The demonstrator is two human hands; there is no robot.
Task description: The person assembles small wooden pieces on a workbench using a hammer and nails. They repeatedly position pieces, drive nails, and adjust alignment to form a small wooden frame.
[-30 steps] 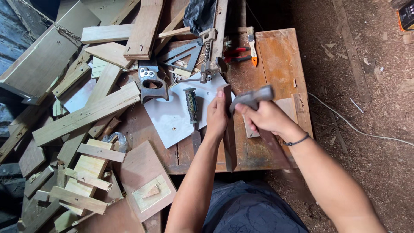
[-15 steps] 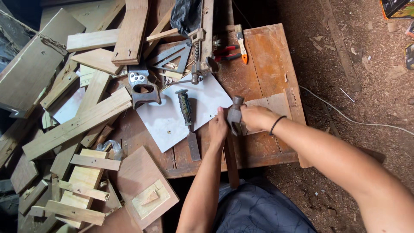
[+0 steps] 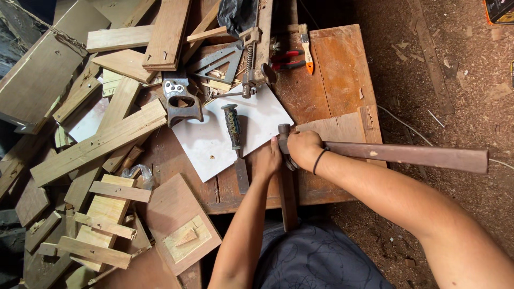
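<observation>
At the near edge of the worn wooden table (image 3: 332, 59), the left hand (image 3: 267, 160) presses flat on a narrow dark wooden strip (image 3: 288, 198) running toward the body; the right hand (image 3: 302, 149) grips a long-handled steel hammer (image 3: 407, 156) just beside it.

L hand (image 3: 267, 159) flat, fingers (image 3: 275, 143) pointing fwd; R hand (image 3: 303, 150) fisted just right of them, both forearms extended.

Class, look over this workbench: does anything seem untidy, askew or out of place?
Yes. Offcuts of wood lie heaped at all angles over the bench's left side, some overhanging. A chisel lies loose on the white board, beside the left hand.
</observation>
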